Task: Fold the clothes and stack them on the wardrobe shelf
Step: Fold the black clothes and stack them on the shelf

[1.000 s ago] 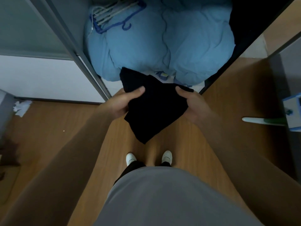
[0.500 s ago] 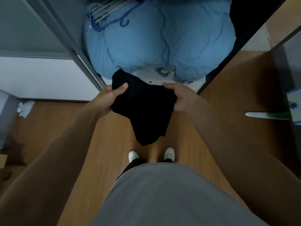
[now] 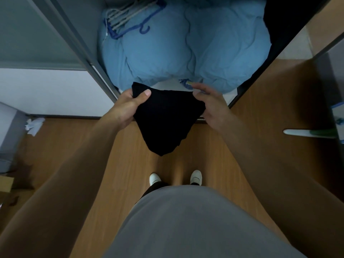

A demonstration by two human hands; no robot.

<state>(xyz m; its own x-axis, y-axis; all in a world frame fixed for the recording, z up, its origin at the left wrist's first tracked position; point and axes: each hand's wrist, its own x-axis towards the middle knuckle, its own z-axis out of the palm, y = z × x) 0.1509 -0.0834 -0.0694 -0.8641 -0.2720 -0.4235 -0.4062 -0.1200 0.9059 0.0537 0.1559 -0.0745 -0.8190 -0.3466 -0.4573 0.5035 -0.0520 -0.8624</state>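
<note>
Left hand [image 3: 126, 107]: I am grasping the top-left corner of the folded black garment [image 3: 165, 120], thumb [image 3: 144, 94] on top.
Right hand [image 3: 212, 107]: I am grasping its right edge.
Garment: between my hands, lower corner hanging free.
Beyond my grip: white wardrobe shelf [image 3: 167, 84], blue duvet [image 3: 186, 53], hangers [image 3: 128, 21].

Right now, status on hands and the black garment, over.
Left hand grips black garment left edge; right hand holds right edge. Garment hangs before the wardrobe shelf, not yet placed. Blue duvet fills most of shelf.
</note>
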